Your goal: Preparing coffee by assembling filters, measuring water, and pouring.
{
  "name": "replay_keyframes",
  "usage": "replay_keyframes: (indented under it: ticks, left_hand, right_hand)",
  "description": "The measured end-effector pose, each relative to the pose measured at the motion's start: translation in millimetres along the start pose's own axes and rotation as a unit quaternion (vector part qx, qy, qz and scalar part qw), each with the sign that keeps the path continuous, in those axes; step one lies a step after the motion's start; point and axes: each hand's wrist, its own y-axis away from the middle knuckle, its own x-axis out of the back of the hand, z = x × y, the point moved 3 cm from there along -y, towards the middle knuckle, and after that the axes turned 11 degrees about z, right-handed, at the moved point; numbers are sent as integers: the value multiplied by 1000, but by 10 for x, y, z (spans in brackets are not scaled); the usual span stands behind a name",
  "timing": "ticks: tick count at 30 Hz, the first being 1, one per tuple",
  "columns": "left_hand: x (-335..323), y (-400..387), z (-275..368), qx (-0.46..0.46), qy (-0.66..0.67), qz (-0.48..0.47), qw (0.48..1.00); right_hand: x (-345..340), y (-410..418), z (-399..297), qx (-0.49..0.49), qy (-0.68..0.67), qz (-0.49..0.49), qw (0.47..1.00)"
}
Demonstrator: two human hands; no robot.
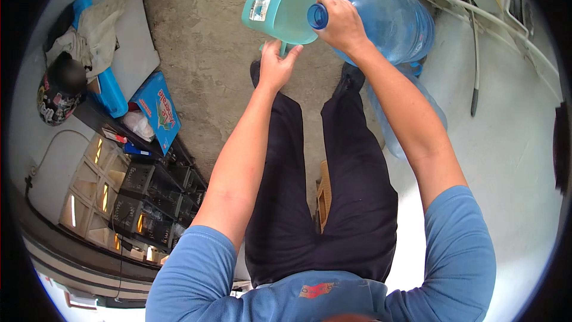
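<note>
My left hand (pixel 276 67) grips the handle of a turquoise plastic jug (pixel 263 2). The jug lies tilted, its wide mouth and pouring lip turned right, and a worn sticker is on its side. My right hand (pixel 344 24) is closed around the neck of a large blue water-cooler bottle (pixel 384 13). The bottle's uncapped mouth (pixel 318 17) faces up towards me, close to the jug's rim. How much water either holds I cannot tell. Both are in front of my feet, above the concrete floor (pixel 201 76).
Another clear blue bottle (pixel 402 112) stands by the white wall on the right. A white metal rack (pixel 482 22) is at the upper right. To the left are a blue carton (pixel 156 107), black drawers (pixel 152 201), a stickered helmet (pixel 60 91) and cloths (pixel 100 31). A wicker-like seat (pixel 324 192) shows between my legs.
</note>
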Motion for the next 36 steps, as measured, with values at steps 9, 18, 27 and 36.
replay_keyframes:
  ticks: [9,18,27,36]
  left_hand:
    - [77,-233,-779,63,39,44,996]
    - [99,-419,-1453,87,35,29,995]
    - [87,-334,-1748,81,1,33,996]
    - [92,-282,-1820,95,17,19,995]
  right_hand:
    - [-973,-131,-123,28,93,-130,987]
    - [-1699,-111,-177,23,170,-214,962]
    - [-2043,-10,-221,17,247,-302,920]
    - [-2157,47,-240,12,249,-311,917]
